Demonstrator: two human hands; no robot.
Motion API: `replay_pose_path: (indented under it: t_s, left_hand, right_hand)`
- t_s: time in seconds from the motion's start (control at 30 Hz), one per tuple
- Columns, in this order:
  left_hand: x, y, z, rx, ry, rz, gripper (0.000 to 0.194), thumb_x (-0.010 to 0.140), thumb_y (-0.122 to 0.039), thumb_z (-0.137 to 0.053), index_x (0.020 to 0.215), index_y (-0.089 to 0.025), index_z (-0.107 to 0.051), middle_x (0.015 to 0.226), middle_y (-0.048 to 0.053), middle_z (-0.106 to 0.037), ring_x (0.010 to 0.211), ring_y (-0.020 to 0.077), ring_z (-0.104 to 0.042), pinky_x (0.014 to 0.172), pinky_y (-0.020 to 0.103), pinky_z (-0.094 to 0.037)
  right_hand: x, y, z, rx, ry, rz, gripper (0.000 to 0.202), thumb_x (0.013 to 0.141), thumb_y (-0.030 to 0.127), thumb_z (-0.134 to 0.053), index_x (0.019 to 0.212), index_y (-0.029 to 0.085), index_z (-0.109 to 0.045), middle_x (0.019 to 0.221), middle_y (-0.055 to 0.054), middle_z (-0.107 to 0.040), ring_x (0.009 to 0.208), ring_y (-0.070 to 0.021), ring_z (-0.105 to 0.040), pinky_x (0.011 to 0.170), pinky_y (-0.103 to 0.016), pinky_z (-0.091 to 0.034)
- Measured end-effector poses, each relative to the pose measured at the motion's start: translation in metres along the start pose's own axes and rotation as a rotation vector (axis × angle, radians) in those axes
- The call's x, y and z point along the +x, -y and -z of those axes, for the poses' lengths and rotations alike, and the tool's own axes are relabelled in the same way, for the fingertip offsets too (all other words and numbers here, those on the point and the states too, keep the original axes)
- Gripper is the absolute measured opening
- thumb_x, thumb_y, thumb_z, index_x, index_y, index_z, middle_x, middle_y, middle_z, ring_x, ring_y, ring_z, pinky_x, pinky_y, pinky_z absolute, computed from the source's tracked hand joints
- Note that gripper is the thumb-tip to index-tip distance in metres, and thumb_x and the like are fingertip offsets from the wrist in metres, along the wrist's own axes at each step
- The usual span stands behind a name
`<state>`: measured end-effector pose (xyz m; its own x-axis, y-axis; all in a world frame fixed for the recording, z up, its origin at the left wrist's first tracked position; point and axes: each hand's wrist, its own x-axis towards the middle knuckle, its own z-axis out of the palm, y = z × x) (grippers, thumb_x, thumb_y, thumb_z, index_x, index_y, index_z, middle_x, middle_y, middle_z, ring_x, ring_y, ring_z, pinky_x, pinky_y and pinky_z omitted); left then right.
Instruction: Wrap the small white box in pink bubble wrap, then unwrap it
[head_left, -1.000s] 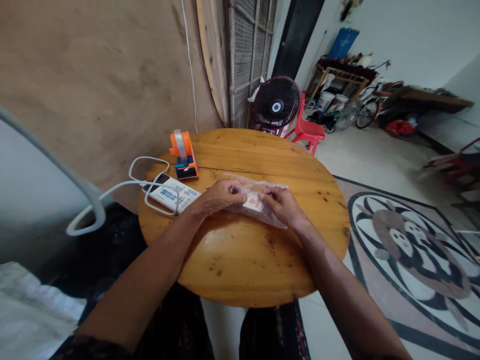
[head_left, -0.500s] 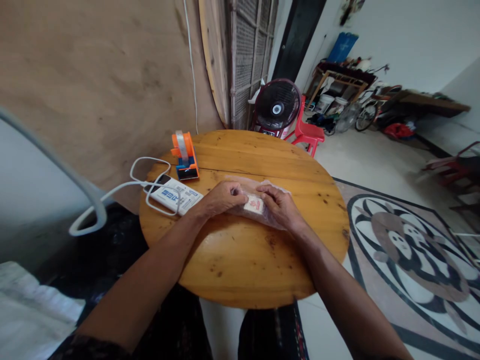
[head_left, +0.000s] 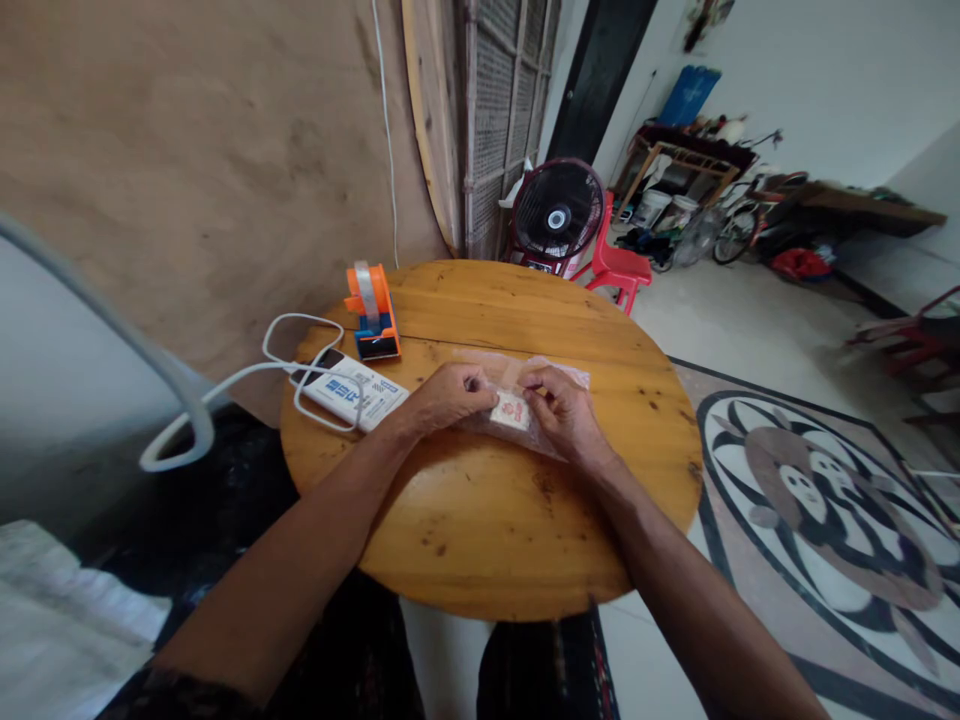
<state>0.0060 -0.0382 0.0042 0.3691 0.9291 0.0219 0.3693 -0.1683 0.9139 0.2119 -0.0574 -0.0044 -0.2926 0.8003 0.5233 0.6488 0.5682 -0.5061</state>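
Note:
A small white block with red print (head_left: 510, 410) lies near the middle of the round wooden table. Under and around it spreads a clear sheet of bubble wrap (head_left: 551, 447). My left hand (head_left: 454, 395) is curled, with its thumb at the block's upper left corner. On the other side, my right hand (head_left: 559, 405) pinches thumb and fingers together at the upper right corner, over the wrap. Both hands rest low, close to the tabletop. Whether the fingertips also grip the wrap is hard to see.
An orange and blue tape dispenser (head_left: 373, 315) stands at the table's back left. Beside my left forearm is a white power bank (head_left: 360, 393) with a looped white cable (head_left: 262, 368). Behind the round wooden table (head_left: 487, 550) are a fan (head_left: 556, 215) and a red chair (head_left: 622, 262).
My right fingers have drawn back slightly from the block's face to its corner. The bubble wrap's right end lies flatter and shows more. My left hand has hardly moved.

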Motion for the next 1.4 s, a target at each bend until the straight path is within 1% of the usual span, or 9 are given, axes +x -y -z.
replay_pose_path:
  t_s: [0.23, 0.33, 0.43, 0.57, 0.7, 0.93, 1.07, 1.23, 1.4]
  left_hand:
    - [0.000, 0.003, 0.000, 0.006, -0.017, -0.040, 0.023, 0.070, -0.033, -0.061, 0.060, -0.018, -0.046, 0.056, -0.007, -0.042, 0.052, 0.0085, -0.036, 0.051, 0.022, -0.028]
    - [0.001, 0.005, 0.000, 0.026, -0.016, -0.064, 0.022, 0.070, -0.031, -0.060, 0.059, -0.018, -0.047, 0.056, -0.006, -0.042, 0.053, 0.0085, -0.035, 0.051, 0.023, -0.028]
    - [0.000, 0.005, 0.001, 0.015, -0.004, -0.049, 0.020, 0.071, -0.032, -0.059, 0.062, -0.018, -0.049, 0.057, -0.006, -0.044, 0.054, 0.0091, -0.037, 0.051, 0.023, -0.028]
    - [-0.001, 0.003, 0.001, 0.009, -0.001, -0.027, 0.021, 0.069, -0.033, -0.060, 0.061, -0.018, -0.048, 0.057, -0.006, -0.044, 0.054, 0.0092, -0.037, 0.051, 0.023, -0.027]
    - [0.000, 0.002, 0.001, 0.002, 0.009, -0.036, 0.022, 0.070, -0.033, -0.060, 0.060, -0.018, -0.046, 0.057, -0.006, -0.044, 0.053, 0.0088, -0.037, 0.051, 0.023, -0.027]
    - [0.000, 0.003, 0.001, 0.016, 0.006, -0.036, 0.022, 0.070, -0.033, -0.059, 0.061, -0.018, -0.046, 0.057, -0.006, -0.042, 0.054, 0.0088, -0.037, 0.051, 0.022, -0.027]
    - [0.001, 0.003, 0.001, 0.029, 0.001, -0.047, 0.023, 0.070, -0.034, -0.058, 0.060, -0.018, -0.046, 0.057, -0.006, -0.042, 0.054, 0.0086, -0.036, 0.051, 0.023, -0.027]
    - [0.001, 0.002, 0.000, 0.044, -0.018, -0.004, 0.023, 0.068, -0.035, -0.059, 0.061, -0.018, -0.046, 0.057, -0.006, -0.042, 0.054, 0.0089, -0.037, 0.051, 0.022, -0.027]
    - [0.000, 0.001, -0.001, 0.037, -0.010, -0.003, 0.025, 0.069, -0.038, -0.059, 0.062, -0.018, -0.047, 0.056, -0.006, -0.044, 0.052, 0.0088, -0.038, 0.050, 0.022, -0.027]
  right_hand:
    - [0.000, 0.008, 0.007, 0.029, 0.069, 0.079, 0.019, 0.084, 0.014, -0.046, 0.089, 0.021, -0.063, 0.094, -0.006, -0.066, 0.089, -0.0187, -0.061, 0.083, -0.032, -0.047]
    - [-0.001, 0.011, 0.011, 0.030, 0.083, -0.012, 0.015, 0.087, 0.023, -0.050, 0.095, 0.020, -0.063, 0.095, -0.007, -0.066, 0.089, -0.0193, -0.061, 0.083, -0.033, -0.047]
    - [-0.002, 0.010, 0.012, 0.026, 0.148, -0.134, 0.021, 0.087, 0.031, -0.054, 0.102, 0.019, -0.063, 0.095, -0.006, -0.069, 0.087, -0.0197, -0.062, 0.080, -0.032, -0.047]
    - [-0.001, 0.009, 0.010, 0.035, 0.155, -0.201, 0.018, 0.088, 0.029, -0.053, 0.093, 0.018, -0.066, 0.083, -0.004, -0.069, 0.075, -0.0166, -0.061, 0.071, -0.028, -0.045]
    - [-0.001, 0.006, 0.004, 0.085, 0.067, -0.143, 0.015, 0.087, 0.026, -0.054, 0.082, 0.018, -0.065, 0.077, -0.003, -0.067, 0.071, -0.0148, -0.060, 0.068, -0.025, -0.044]
    - [-0.002, -0.003, -0.001, 0.079, 0.031, -0.134, 0.011, 0.086, 0.026, -0.057, 0.086, 0.019, -0.065, 0.079, -0.003, -0.066, 0.073, -0.0167, -0.060, 0.071, -0.028, -0.046]
    - [0.000, -0.002, 0.001, 0.003, 0.000, 0.048, 0.008, 0.086, 0.022, -0.056, 0.087, 0.021, -0.064, 0.087, -0.006, -0.065, 0.085, -0.0200, -0.059, 0.079, -0.033, -0.047]
    - [0.000, -0.005, -0.001, 0.003, 0.053, 0.194, 0.020, 0.087, 0.010, -0.048, 0.093, 0.021, -0.064, 0.091, -0.006, -0.065, 0.089, -0.0196, -0.060, 0.082, -0.034, -0.047]
    - [-0.001, -0.007, -0.001, 0.030, 0.103, 0.133, 0.021, 0.086, 0.009, -0.047, 0.093, 0.021, -0.062, 0.089, -0.004, -0.066, 0.084, -0.0177, -0.061, 0.077, -0.030, -0.047]
